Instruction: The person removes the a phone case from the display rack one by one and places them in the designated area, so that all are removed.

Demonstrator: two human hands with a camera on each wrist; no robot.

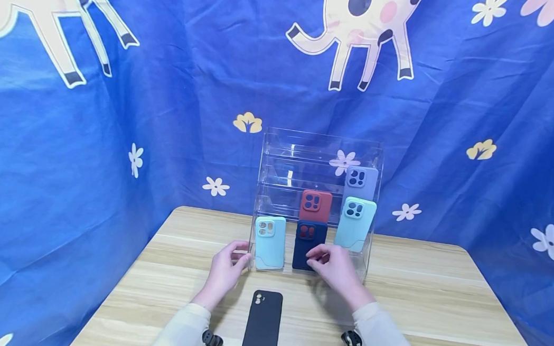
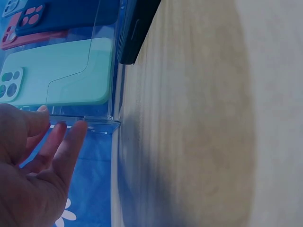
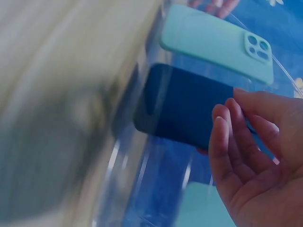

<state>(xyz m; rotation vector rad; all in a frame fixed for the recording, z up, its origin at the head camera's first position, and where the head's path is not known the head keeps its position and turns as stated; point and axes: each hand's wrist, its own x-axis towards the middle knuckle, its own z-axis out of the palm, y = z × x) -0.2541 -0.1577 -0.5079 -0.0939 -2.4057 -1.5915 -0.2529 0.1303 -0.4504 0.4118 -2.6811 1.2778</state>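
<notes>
A clear tiered display stand (image 1: 277, 170) holds several phone cases. My left hand (image 1: 225, 268) rests its fingertips against the stand's left side, close to a mint green phone case (image 1: 273, 241) in the bottom row. In front of a dark blue phone case (image 1: 302, 251) in the same row is my right hand (image 1: 335, 266). Its fingers (image 3: 220, 137) are bent loosely and the thumb stays near them; the hand covers part of that case. A black phone case (image 1: 263, 325) lies flat on the table between my forearms.
Behind the dark blue case stands a red phone case (image 1: 316, 204). To the right are a second mint green case (image 1: 356, 225), slightly tilted, and a lavender case (image 1: 364, 181) above it. A blue patterned cloth (image 1: 203, 137) hangs behind the wooden table (image 1: 431, 293).
</notes>
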